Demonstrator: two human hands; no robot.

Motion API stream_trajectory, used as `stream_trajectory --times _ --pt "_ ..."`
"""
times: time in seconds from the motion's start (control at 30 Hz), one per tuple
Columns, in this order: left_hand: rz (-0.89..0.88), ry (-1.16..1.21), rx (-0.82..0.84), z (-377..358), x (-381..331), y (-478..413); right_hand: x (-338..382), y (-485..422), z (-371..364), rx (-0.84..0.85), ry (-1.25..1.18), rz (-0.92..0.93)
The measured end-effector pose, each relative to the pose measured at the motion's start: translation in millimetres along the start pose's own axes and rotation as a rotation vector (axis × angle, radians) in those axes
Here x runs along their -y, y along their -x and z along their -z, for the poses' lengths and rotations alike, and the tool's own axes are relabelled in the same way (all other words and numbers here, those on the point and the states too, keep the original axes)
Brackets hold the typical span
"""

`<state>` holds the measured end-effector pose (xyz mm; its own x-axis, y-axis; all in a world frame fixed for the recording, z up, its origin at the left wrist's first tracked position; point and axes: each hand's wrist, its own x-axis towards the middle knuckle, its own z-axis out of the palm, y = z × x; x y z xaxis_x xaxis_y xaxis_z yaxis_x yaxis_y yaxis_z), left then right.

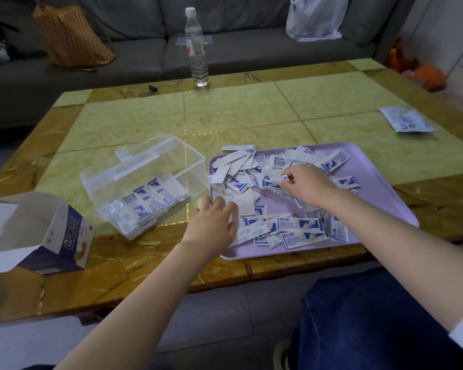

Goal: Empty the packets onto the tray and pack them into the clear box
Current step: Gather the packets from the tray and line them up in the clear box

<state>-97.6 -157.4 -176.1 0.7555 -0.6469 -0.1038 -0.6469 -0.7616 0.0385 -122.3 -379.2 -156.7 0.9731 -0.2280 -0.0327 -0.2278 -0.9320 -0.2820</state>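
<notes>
Packets [300,226] are gathered on tray [380,194]: right hand [309,185] pinches some, left hand [214,222] lies spread; next, carry them into clear box [155,161] left of tray.

Narrow bare table [195,201] between clear box [145,180] and tray [380,188], carton [43,233] left

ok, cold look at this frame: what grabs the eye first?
The lilac tray right of centre, strewn with blue-and-white packets, with both hands in the pile. The left hand rests on packets at the tray's left edge, and the right hand pinches some near the middle. Just left of the tray stands the clear box, partly filled with packets, and an opened carton lies at the table's near left edge.
</notes>
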Motion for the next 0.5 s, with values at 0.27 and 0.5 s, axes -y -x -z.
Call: stream_trajectory --times 0.27,0.5 --pt "0.017 0.188 0.018 15 5 -9 25 16 19 -0.255 -0.090 0.096" --pt "-0.070 0.439 -0.357 31 -10 -6 56 35 4 -0.088 0.005 0.339"
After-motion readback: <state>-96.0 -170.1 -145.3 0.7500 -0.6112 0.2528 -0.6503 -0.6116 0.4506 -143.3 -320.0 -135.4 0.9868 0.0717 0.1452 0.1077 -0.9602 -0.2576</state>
